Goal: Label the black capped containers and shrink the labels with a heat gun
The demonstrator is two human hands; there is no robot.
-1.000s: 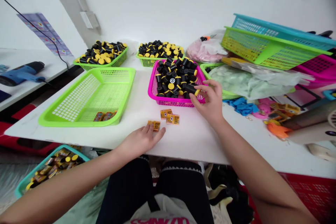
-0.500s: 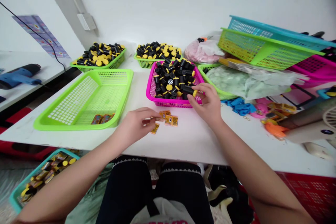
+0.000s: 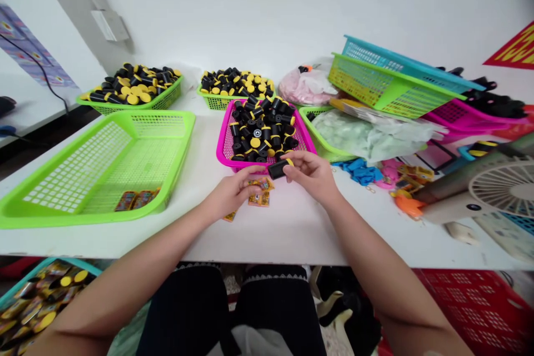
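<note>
My right hand [image 3: 312,178] grips a small black cylinder with a yellow cap [image 3: 278,169] by its capped end, just in front of the pink basket [image 3: 223,147]. The cylinder lies sideways, its black end toward my left hand [image 3: 229,193]. The left thumb and fingers pinch an orange printed sleeve [image 3: 262,182], partly hidden by the fingers. Below it on the table is another orange printed sleeve [image 3: 259,199], and one more [image 3: 230,216] pokes out under the left hand. Many black cylinders with yellow caps [image 3: 267,128] fill the pink basket.
At left stands a big green basket [image 3: 87,218] with a few wrapped cylinders [image 3: 136,199] in its corner. Heaped green baskets [image 3: 162,99] line the wall. On the right are stacked baskets [image 3: 392,86], plastic bags [image 3: 367,136] and a fan [image 3: 500,186]. A teal basket [image 3: 41,270] sits below the table edge.
My right hand has brought the black cylinder away from the pink basket, toward the left hand. The left hand has lifted an orange sleeve slightly. The view has turned right.
</note>
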